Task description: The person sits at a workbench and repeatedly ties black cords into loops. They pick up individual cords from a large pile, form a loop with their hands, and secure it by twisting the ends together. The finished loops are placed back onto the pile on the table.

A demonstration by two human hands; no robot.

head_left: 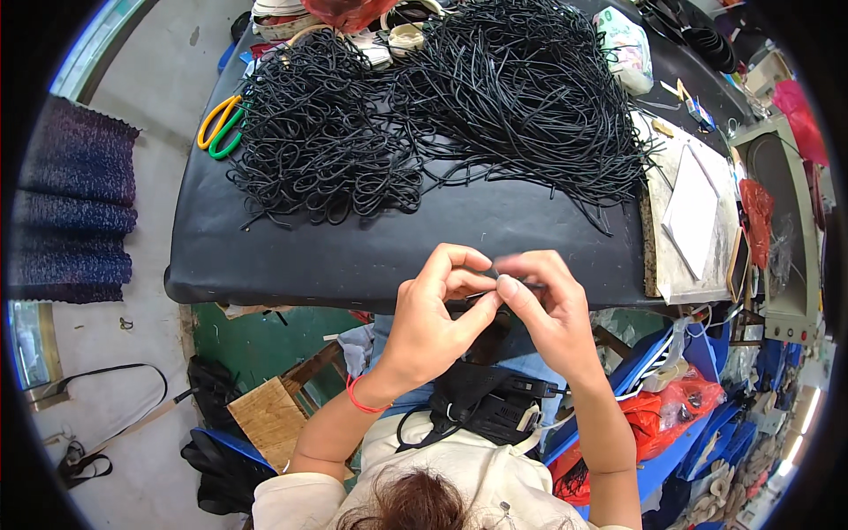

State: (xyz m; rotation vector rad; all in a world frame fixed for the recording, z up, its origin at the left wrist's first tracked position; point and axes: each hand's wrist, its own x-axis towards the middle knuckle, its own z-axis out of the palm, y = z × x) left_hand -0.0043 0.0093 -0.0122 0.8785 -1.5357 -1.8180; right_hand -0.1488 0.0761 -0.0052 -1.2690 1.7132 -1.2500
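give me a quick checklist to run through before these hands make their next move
1. Left hand and right hand brought together: ok, fingertips close by the table's near edge.
2. Grip secure: cannot tell, the fingers hide most of what lies between them.
3. Left black cord heap clear of both hands: ok, lying farther back.
4. Right black cord heap clear of both hands: ok, also farther back.
5. Yellow and green handles free of cords: not ok, the left heap partly covers them.
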